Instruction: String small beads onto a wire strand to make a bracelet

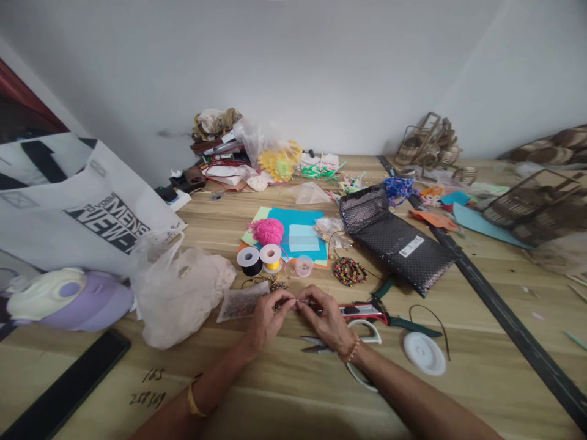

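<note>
My left hand (270,315) and my right hand (326,318) meet just above the table, thumbs and fingertips pinched close together. Between them is something small and thin that I cannot make out. Under the right wrist lie white-handled scissors (369,331), their blades pointing left. A red utility knife (362,310) rests beside the right hand. Touching or close to the left hand is a clear bag of small beads (239,302). Beyond the hands are a black cord spool (250,263), a yellow cord spool (272,264), a small clear cup (304,265) and a coiled multicoloured bead string (349,271).
Pink yarn (269,231) sits on blue paper (293,216). A black bubble mailer (394,241) lies right of it. Leftward are a plastic bag (169,293), a purple-and-white object (87,299) and a black phone-like slab (73,379). A white spool (424,353) is at right.
</note>
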Demonstrator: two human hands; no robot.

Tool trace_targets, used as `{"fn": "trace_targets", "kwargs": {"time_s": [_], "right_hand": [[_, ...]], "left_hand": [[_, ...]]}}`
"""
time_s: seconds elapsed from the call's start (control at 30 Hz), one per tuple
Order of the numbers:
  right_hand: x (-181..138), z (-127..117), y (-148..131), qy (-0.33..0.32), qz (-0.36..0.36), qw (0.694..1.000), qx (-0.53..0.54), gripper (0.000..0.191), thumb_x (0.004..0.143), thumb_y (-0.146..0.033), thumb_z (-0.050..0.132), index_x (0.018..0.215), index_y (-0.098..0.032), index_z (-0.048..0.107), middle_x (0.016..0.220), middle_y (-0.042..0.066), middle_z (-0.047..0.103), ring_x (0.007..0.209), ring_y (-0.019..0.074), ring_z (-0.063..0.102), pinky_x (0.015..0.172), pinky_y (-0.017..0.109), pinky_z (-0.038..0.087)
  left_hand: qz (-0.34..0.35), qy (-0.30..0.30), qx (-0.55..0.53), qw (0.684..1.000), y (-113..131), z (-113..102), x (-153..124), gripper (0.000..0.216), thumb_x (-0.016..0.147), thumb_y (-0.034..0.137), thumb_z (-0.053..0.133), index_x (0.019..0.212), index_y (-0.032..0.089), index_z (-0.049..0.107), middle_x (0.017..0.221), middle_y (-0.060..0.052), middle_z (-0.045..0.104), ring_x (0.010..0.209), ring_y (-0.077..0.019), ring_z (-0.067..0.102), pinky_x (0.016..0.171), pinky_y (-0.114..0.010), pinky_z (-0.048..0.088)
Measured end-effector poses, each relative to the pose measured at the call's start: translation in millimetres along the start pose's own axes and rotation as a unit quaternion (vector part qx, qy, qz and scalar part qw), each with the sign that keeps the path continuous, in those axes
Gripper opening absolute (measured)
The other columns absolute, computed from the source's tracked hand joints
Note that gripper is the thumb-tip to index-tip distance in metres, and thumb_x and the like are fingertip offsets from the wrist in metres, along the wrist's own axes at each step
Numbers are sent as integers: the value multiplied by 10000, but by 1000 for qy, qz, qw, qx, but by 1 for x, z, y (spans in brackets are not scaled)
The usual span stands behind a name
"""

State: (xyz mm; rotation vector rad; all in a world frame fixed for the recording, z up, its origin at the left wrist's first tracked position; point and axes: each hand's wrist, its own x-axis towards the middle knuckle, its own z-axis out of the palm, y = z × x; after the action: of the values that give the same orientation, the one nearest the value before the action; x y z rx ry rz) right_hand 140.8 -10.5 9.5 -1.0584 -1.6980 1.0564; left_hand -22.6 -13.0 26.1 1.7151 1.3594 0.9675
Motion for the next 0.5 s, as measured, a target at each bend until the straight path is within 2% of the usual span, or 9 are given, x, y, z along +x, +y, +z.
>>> {"fn": "trace_targets", "kwargs": {"time_s": [0.5], "right_hand": [[0,0,-4,-8,5,1000,1,139,881,-290,533,828,-173,586,719,12,584,632,131,520,573,228,416]], "left_hand": [[30,6,10,999,-3,1,0,159,824,248,525,725,172,625,697,-27,673,668,-154,610,662,-242,475]]}}
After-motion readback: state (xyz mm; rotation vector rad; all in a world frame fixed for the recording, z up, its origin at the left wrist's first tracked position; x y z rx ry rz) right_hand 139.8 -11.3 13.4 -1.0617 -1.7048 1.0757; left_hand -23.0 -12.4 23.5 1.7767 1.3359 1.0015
